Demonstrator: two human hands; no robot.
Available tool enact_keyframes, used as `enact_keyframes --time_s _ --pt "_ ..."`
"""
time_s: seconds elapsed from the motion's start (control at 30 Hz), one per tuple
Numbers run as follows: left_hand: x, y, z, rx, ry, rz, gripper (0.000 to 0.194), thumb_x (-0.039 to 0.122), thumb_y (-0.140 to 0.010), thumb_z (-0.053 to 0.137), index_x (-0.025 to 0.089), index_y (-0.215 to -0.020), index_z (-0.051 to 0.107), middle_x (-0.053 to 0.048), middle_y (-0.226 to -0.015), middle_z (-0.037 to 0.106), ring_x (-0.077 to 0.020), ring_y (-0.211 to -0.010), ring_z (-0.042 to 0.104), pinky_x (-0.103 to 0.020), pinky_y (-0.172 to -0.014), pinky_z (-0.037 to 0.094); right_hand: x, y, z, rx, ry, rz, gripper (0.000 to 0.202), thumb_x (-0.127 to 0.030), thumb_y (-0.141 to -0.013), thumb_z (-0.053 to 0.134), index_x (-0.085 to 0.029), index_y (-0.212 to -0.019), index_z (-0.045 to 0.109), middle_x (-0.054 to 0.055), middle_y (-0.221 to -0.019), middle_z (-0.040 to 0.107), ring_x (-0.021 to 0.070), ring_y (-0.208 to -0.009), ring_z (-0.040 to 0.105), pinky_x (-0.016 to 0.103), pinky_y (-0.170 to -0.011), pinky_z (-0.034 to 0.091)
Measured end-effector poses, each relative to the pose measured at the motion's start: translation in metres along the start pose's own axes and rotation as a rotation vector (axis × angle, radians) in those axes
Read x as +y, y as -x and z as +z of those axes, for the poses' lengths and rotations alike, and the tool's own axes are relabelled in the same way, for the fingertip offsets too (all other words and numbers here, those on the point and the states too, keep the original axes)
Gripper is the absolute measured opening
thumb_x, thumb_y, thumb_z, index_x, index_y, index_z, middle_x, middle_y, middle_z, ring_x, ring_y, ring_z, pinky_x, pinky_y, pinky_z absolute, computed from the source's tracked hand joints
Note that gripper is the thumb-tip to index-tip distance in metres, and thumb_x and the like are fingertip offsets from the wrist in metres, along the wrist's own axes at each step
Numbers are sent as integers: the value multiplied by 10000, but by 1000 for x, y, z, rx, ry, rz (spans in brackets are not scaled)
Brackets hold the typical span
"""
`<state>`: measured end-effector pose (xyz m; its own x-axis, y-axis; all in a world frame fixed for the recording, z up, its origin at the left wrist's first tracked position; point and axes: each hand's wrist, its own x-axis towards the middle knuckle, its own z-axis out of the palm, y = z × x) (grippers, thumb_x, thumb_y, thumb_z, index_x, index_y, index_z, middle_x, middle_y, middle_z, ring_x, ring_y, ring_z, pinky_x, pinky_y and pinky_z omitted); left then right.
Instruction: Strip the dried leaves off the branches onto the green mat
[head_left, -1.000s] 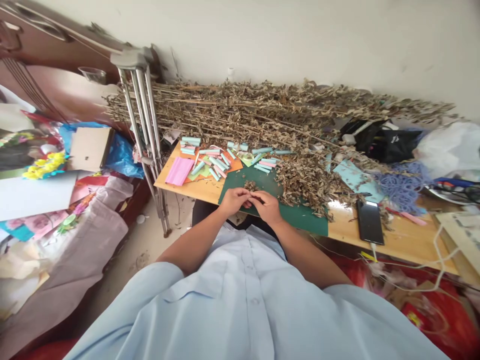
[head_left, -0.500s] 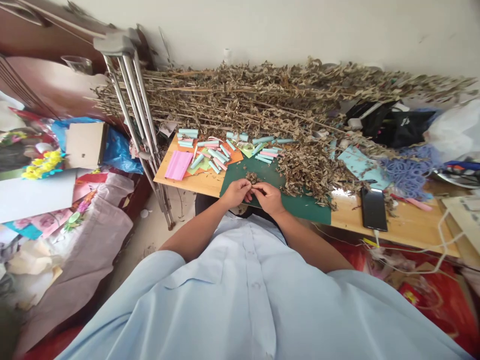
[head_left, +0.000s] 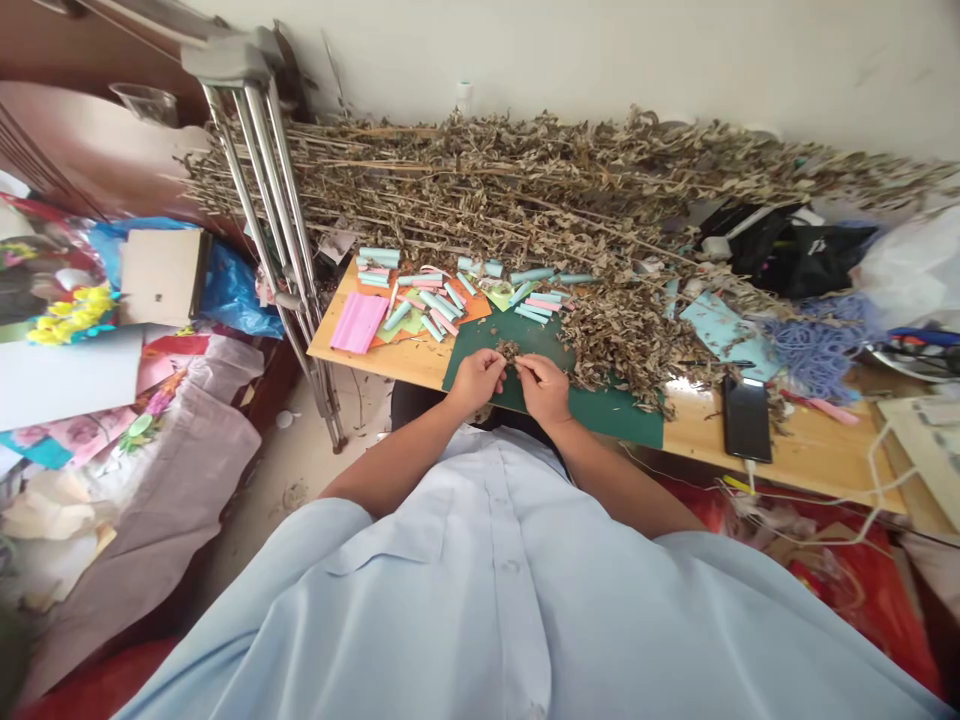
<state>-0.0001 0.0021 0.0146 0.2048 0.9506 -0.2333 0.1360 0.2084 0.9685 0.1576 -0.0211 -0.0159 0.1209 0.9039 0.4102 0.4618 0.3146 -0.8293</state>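
Observation:
My left hand [head_left: 478,381] and my right hand [head_left: 543,386] are close together over the front edge of a green mat [head_left: 626,420]. Both have their fingers pinched, and a narrow gap lies between the fingertips. What they hold is too small to make out. Just beyond the fingertips sits a small clump of dried leaves [head_left: 508,348]. A larger heap of dried leaves [head_left: 615,335] covers the right part of the mat. Several pale blue and pink paper rolls [head_left: 433,303] lie behind and to the left, beside a stack of pink paper [head_left: 358,322].
Long dried leafy stalks [head_left: 465,180] fill the back of the table [head_left: 412,367]. Metal crutches [head_left: 274,210] lean at its left end. On the right lie a black phone [head_left: 747,420] with a white cable, blue yarn [head_left: 817,340] and a black bag [head_left: 817,250].
My hands were touching at the fingertips and have drawn slightly apart. More of the small leaf clump shows between them. The camera view has shifted slightly.

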Motion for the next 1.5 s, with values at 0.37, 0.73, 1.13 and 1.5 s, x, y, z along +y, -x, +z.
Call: enact_keyframes --time_s 0.37,0.73,1.13,1.5 --pt "1 -14 11 129 113 -127 175 299 -868 672 163 -781 605 33 -562 580 -68 -379 527 -174 -388 325 11 -3 6 135 55 126 177 -292 -898 613 -209 -976 748 85 -1039 691 179 -806 668 349 -772 589" --pt "-7 -11 9 100 208 -66 156 310 -918 583 163 -919 635 27 -643 608 -73 -437 576 -183 -433 366 8 -2 5 178 -160 396 277 -421 -896 603 -189 -1013 699 -5 -636 654 160 -518 596 290 -503 517" --pt "20 15 -14 -117 633 -61 724 774 -910 371 142 -1122 654 -184 -1100 727 -253 -1004 720 -322 -741 573 -1 12 -3 188 -91 242 260 -417 -939 554 -208 -1004 693 68 -964 737 150 -618 665 304 -587 583" --pt "54 44 -13 -216 663 -44 749 773 -939 253 276 -1413 551 -128 -1339 644 -257 -1236 621 -367 -922 534 -55 17 -45 -223 138 -177 573 -440 -927 613 -301 -1469 492 74 -1590 413 358 -1510 305 633 -1210 290"
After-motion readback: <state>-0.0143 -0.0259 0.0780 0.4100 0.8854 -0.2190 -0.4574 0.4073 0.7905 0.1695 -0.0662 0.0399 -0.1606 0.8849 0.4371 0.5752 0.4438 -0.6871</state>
